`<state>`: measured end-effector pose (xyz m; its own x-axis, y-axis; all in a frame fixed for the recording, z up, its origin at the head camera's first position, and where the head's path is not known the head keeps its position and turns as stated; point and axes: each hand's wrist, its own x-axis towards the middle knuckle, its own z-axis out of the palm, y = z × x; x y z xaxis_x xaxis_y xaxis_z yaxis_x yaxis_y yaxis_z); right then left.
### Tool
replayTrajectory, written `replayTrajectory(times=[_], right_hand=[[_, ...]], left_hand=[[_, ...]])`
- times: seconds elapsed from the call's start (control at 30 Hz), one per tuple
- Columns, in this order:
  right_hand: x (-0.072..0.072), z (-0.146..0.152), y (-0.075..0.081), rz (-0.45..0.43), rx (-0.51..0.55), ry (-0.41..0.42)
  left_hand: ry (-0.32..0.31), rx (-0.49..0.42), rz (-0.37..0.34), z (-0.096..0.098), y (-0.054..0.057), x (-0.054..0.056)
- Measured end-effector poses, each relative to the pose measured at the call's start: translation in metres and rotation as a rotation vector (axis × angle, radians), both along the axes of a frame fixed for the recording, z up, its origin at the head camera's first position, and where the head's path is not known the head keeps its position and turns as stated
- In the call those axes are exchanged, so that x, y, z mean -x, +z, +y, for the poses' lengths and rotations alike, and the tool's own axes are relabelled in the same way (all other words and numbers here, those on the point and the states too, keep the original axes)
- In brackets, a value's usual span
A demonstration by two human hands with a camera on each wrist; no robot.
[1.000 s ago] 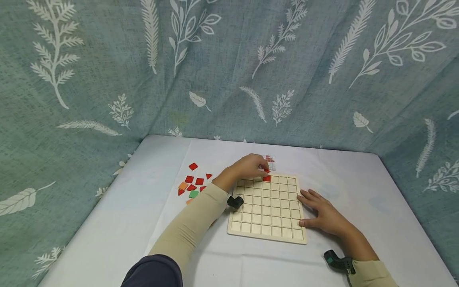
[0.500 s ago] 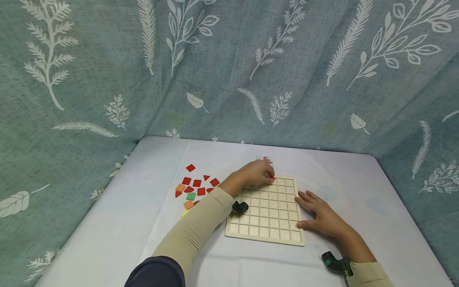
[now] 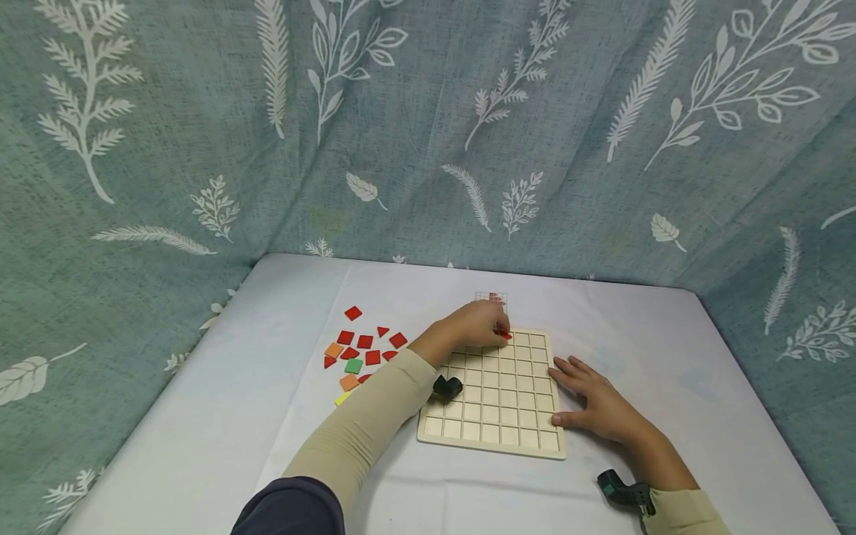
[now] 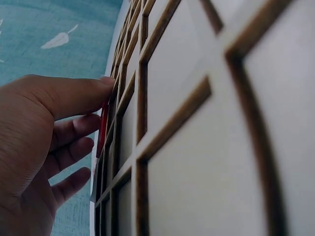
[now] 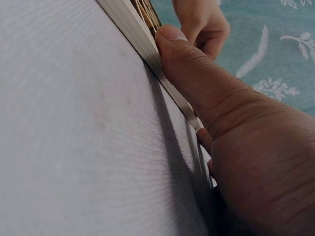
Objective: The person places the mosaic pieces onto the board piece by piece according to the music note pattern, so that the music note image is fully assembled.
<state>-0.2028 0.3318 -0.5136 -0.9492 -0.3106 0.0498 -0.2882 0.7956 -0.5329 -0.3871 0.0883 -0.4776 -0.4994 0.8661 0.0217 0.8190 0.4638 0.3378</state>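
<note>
Beige sleeves (image 3: 685, 513) are seen nearest, the left 1 topped by a dark navy layer (image 3: 290, 505), and both arms are stretched over a surface (image 3: 194, 438) covered in white cloth. A black wrist camera (image 3: 622, 490) is worn on the right arm. Of the 2 hands, the right hand (image 3: 602, 405) is held open, its fingers spread; its thumb is rested on the right edge of the board and its fingertips are placed farther along the same side.

Pale wood is used for the board (image 3: 491, 449), which is laid flat and divided by ridges into a grid of square cells. To its left, loose flat pieces are scattered: 1 yellow piece (image 3: 342, 398), partly covered by the sleeve, then 1 orange piece (image 3: 349, 382), a green square (image 3: 354, 365), another orange square (image 3: 334, 350) and several red pieces (image 3: 372, 357), some square, some pointed or rounded.

At the board's far edge, a red piece (image 3: 506, 336) is pinched by the left hand (image 3: 471, 325). In the left wrist view it is shown edge-on between thumb and fingers, close against the grid; whether it is seated in a cell cannot be told. Farther left, a lone red square (image 3: 353, 313) is set apart. Beyond the board, a card (image 3: 491, 296) printed with a grid and a red pattern is partly hidden by the left hand. Behind everything, a blue-green curtain (image 3: 401, 193) is patterned with white leaves
</note>
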Motion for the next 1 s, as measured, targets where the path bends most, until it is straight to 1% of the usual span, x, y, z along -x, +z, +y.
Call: replayTrajectory(times=[0.23,0.4,0.57,0.7,0.87,1.0], right_hand=[[-0.001,0.0006,0.0,0.001,0.005,0.007],[-0.0016,0.0003,0.0006,-0.003,0.003,0.004],[-0.0018,-0.0008,0.0012,-0.004,0.006,0.0],[-0.0019,-0.0004,0.0014,-0.003,0.001,0.002],[-0.0013,-0.0002,0.0014,0.001,0.001,0.006],[-0.0016,-0.0005,0.0015,-0.002,0.005,0.003]], left_hand=[[-0.016,0.014,0.047,0.0002,-0.0001,-0.0005],[0.006,0.037,0.06,0.0008,0.0008,-0.0018],[0.032,0.06,0.069,0.0014,0.0041,-0.004],[0.033,0.061,0.082,0.0014,0.0061,-0.0052],[0.035,0.073,0.123,0.0017,0.0068,-0.0057],[0.037,0.08,0.134,0.0024,0.0066,-0.0064]])
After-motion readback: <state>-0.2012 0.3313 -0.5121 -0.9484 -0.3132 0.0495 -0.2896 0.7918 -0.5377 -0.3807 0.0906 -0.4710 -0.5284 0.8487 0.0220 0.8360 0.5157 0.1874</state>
